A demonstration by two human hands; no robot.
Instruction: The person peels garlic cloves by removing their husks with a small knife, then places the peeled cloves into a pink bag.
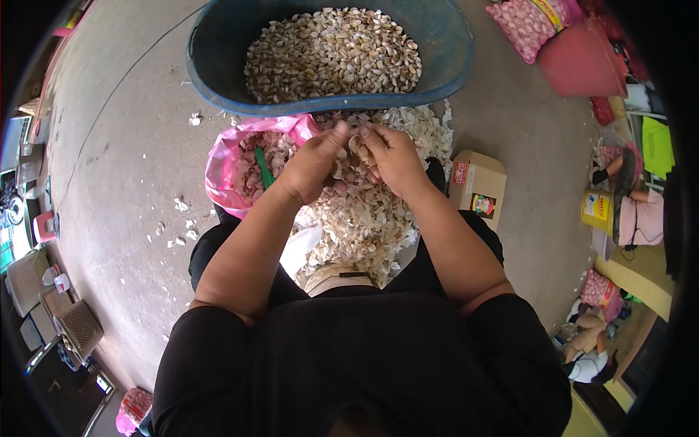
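Left hand point(312, 164) and right hand point(397, 160) were curled nearly closed, gripping garlic point(357, 148) between them above papery skins point(364, 226), near the tub point(320, 108).

Looks like you're in a garlic-processing workshop: bare concrete floor point(124, 197), big tub point(445, 51) of cloves point(331, 54), peel point(357, 233) heaped between your legs, pink sacks point(526, 30) of bulbs around the edges, two other people point(642, 218) point(588, 360) off to your right.
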